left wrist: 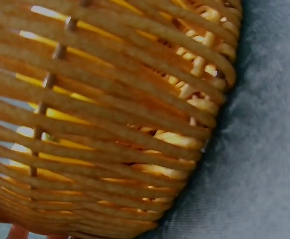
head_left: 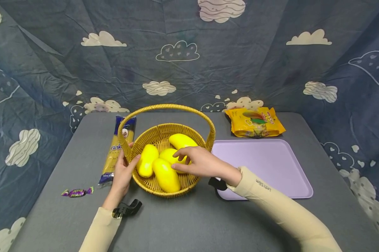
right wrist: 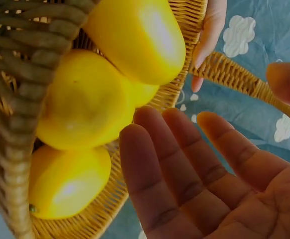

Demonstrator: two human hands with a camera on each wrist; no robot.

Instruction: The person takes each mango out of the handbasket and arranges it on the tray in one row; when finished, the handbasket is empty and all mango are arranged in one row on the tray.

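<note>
A wicker basket [head_left: 159, 131] with an arched handle [head_left: 165, 106] stands on the table and holds several yellow mangoes [head_left: 166, 175]. My left hand [head_left: 123, 175] grips its left side by the handle's foot, thumb over the rim and fingers outside. Woven wall [left wrist: 110, 119] fills most of the left wrist view. Over the right part of the basket hovers my right hand [head_left: 200, 162], palm down, fingers loosely bent and nothing in them. In the right wrist view its spread fingers [right wrist: 175, 164] lie beside the mangoes [right wrist: 85, 102].
A blue-ended pasta packet [head_left: 113, 152] lies left of the basket, partly behind the handle. A purple wrapped candy [head_left: 77, 192] is at the near left. On the right is a lilac tray [head_left: 258, 164], with a yellow snack bag [head_left: 255, 122] behind it.
</note>
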